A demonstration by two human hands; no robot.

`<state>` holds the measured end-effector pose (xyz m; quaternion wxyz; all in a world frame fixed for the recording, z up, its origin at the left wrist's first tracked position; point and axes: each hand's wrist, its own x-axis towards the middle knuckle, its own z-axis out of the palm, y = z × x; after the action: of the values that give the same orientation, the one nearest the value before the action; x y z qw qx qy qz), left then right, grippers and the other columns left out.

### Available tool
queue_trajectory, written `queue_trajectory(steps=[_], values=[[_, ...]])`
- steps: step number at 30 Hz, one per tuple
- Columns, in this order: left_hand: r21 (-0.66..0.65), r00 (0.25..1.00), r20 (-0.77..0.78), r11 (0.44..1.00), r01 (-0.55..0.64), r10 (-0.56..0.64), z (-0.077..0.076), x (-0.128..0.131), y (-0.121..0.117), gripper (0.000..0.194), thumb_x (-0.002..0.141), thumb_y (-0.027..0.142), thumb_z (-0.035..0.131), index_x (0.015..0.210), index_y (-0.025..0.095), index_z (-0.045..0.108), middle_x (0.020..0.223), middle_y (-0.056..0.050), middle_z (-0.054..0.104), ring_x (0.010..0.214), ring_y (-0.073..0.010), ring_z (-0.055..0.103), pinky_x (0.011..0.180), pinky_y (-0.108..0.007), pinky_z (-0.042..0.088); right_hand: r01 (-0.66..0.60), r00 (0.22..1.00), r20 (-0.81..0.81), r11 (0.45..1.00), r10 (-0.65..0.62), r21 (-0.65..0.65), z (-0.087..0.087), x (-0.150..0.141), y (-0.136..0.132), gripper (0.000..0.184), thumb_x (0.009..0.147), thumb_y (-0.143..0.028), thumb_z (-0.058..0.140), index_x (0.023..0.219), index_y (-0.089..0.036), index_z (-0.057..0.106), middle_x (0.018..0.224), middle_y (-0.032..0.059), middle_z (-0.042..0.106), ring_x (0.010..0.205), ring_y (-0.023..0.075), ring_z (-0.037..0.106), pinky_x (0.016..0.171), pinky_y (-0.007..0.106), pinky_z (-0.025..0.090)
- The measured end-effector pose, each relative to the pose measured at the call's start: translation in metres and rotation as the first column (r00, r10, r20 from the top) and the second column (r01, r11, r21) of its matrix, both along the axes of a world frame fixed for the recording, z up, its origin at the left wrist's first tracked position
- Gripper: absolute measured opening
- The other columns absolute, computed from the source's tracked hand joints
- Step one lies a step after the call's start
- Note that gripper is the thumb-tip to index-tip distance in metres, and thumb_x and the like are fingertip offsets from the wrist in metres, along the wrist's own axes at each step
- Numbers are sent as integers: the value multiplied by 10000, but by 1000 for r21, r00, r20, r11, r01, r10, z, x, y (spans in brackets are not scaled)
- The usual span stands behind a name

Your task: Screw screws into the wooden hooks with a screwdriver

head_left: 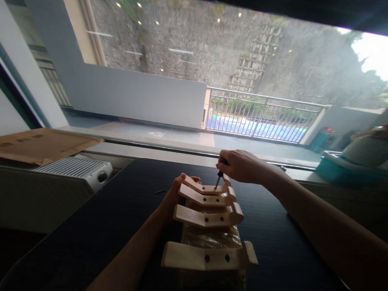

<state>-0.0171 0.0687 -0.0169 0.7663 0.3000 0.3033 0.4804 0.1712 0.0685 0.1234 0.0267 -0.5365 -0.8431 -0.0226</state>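
Observation:
A wooden rack [209, 258] lies lengthwise before me, with several curved pale wooden hooks across a board partly wrapped in shiny clear film. Pairs of dark screw heads or holes show on the nearer hooks. My right hand [238, 165] is closed around the black handle of a screwdriver [219, 175]. Its shaft points down, and the tip meets the right-hand fastening spot of the farthest hook [209, 189]. At the left ends of the far hooks, my left hand [176, 190] grips the rack, its fingers partly hidden behind the wood.
The rack rests on a dark table [121, 226]. A small thin dark piece, perhaps a screw [160, 191], lies left of my left hand. Farther left stands a white radiator [72, 169] with a brown envelope [45, 145] on it. A teal container [348, 169] sits at right by the window.

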Motion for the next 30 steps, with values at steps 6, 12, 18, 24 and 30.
queue_trajectory(steps=[6,12,18,24,30], values=[[-37,998,-67,999,-18,15,16,2,-10,433,820,529,475,980,154,619,901,-89,682,818,-234,664,722,-323,519,130,991,18,991,-130,10,-1,4,3,389,860,-458,382,833,-145,610,688,60,610,516,117,445,475,269,272],[-35,999,-46,999,-10,8,13,2,-8,440,809,545,483,983,163,616,906,-78,686,830,-234,664,747,-337,516,-6,999,45,1000,6,-4,11,4,1,281,803,-437,470,870,-212,623,733,23,634,569,125,473,500,260,287],[-1,998,-63,1000,-13,13,9,1,-4,422,796,527,510,969,157,618,938,-87,677,833,-236,660,723,-325,514,-40,999,7,999,40,12,1,-4,1,273,833,-391,447,802,-177,613,713,38,619,553,106,449,502,259,274],[0,998,-64,1000,-8,8,10,1,-6,415,805,515,502,973,156,623,939,-91,677,832,-233,660,735,-323,510,54,998,15,997,-55,48,0,-7,2,398,849,-490,396,785,-157,606,668,49,608,494,101,425,475,263,262],[37,999,-23,999,27,-26,0,-1,0,440,791,526,519,998,153,623,932,-96,682,826,-243,664,737,-347,518,-27,999,21,998,29,-61,12,-1,1,271,809,-439,469,855,-225,630,744,12,644,575,118,496,503,254,300]])
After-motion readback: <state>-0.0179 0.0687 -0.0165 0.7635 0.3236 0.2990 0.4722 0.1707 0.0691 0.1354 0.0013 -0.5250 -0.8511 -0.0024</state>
